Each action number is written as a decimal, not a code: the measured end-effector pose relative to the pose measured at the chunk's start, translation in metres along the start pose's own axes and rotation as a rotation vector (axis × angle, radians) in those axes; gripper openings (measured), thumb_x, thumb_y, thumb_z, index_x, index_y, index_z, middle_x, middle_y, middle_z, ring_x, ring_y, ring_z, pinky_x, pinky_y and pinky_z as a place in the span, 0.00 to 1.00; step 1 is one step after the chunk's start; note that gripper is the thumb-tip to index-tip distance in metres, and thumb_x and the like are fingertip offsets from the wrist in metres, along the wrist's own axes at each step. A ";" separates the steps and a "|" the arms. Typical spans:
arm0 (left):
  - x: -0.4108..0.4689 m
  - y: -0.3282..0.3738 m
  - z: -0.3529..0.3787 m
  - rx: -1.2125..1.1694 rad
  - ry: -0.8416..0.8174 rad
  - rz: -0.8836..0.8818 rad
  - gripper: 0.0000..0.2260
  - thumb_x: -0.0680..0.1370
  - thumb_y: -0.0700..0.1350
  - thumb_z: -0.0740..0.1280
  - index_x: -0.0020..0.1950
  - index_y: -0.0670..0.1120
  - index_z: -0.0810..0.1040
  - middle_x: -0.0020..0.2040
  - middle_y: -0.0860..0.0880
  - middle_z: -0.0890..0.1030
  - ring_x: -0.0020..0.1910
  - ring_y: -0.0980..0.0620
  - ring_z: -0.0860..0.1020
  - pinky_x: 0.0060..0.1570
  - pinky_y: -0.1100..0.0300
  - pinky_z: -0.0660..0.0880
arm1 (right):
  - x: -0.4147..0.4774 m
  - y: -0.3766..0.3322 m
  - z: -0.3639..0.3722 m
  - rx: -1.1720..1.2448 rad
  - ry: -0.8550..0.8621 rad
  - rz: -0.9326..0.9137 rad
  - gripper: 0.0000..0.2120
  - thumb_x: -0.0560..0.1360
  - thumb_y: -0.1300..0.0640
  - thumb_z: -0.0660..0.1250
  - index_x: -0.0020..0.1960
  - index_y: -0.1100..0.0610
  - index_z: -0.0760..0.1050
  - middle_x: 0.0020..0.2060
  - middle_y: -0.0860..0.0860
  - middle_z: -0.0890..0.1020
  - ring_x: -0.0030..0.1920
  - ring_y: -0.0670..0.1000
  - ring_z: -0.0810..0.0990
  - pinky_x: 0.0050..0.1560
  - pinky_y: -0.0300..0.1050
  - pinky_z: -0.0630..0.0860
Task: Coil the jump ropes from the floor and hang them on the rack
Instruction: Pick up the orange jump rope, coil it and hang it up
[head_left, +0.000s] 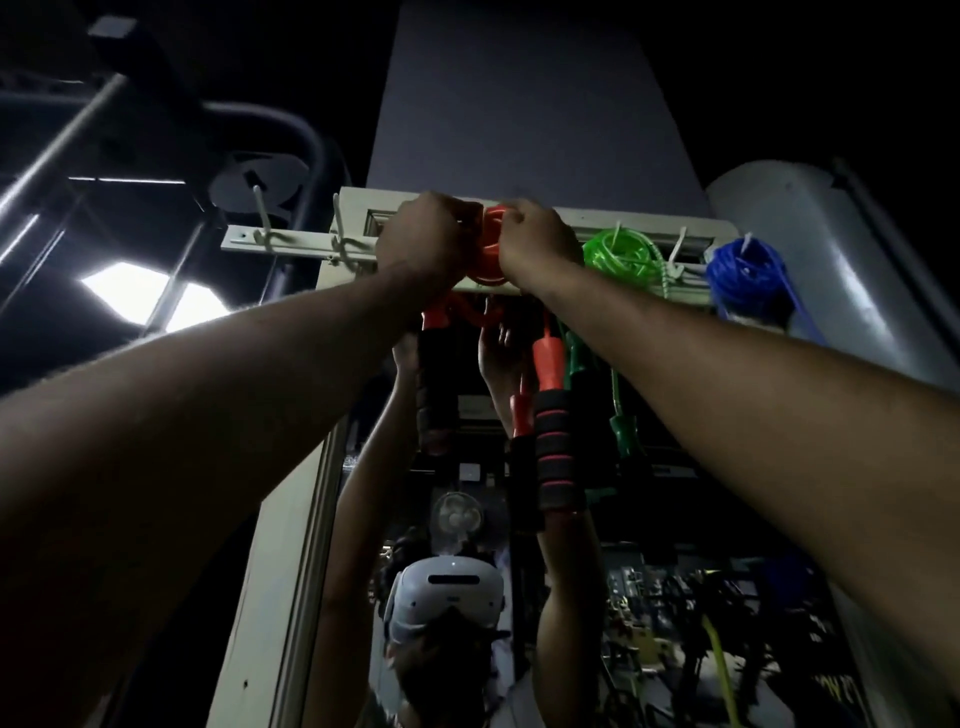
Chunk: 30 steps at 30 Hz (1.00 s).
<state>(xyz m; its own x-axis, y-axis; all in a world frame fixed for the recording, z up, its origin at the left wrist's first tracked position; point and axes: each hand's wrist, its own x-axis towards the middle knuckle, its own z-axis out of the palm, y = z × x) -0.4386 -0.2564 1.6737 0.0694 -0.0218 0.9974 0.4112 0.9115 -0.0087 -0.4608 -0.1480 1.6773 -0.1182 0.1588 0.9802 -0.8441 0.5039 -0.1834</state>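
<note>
Both arms reach up toward the top centre of the frame, where a pale, cream-coloured hook rack (291, 240) is fixed along the top edge of a tall mirror (467, 519) with a light frame. The left hand (423, 241) and the right hand (537, 244) are closed on either side of a coiled red plastic jump rope (488, 249), each grip clamped tight on the coil and pressing it against the rack at about its middle. Whether the coil already sits on a hook cannot be told, since the hands cover that spot. Below the hands, the rope's red handles with black foam sleeves (553, 431) hang down in front of the mirror. Just to the right of the right hand, a coiled translucent green jump rope (618, 252) hangs from a white hook, its green handles (621, 428) dangling below. Further right, near the rack's end, a coiled blue jump rope (748, 275) hangs from another hook. At the left part of the rack two white hooks (260, 218) stand bare. The mirror reflects the raised arms and, at the bottom centre, a white head-worn headset (447, 592). The room is dark, with a bright ceiling light panel (150, 296) at the left of the frame.
</note>
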 end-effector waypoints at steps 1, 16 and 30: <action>0.000 -0.001 0.000 0.026 -0.001 0.014 0.10 0.79 0.48 0.65 0.59 0.53 0.81 0.43 0.51 0.83 0.35 0.53 0.77 0.36 0.59 0.72 | -0.003 0.001 -0.001 -0.064 0.011 -0.030 0.17 0.82 0.54 0.51 0.65 0.49 0.73 0.60 0.50 0.79 0.53 0.53 0.77 0.47 0.43 0.68; -0.015 -0.007 0.003 0.246 0.059 0.160 0.12 0.80 0.52 0.62 0.61 0.55 0.79 0.44 0.48 0.84 0.36 0.51 0.78 0.37 0.58 0.74 | -0.026 0.015 -0.008 -0.464 -0.172 -0.262 0.31 0.78 0.59 0.55 0.78 0.51 0.48 0.60 0.60 0.78 0.58 0.62 0.77 0.46 0.48 0.68; -0.018 -0.003 0.000 0.201 -0.008 0.116 0.12 0.77 0.52 0.66 0.59 0.52 0.80 0.46 0.47 0.84 0.41 0.47 0.81 0.42 0.54 0.78 | -0.034 0.015 -0.011 -0.427 -0.197 -0.267 0.30 0.78 0.57 0.56 0.77 0.54 0.49 0.59 0.60 0.78 0.58 0.63 0.77 0.50 0.51 0.71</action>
<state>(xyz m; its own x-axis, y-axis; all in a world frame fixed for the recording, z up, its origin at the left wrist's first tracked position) -0.4407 -0.2586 1.6554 0.0978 0.0906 0.9911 0.2115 0.9712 -0.1096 -0.4635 -0.1365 1.6406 -0.0592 -0.1635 0.9848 -0.5754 0.8117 0.1002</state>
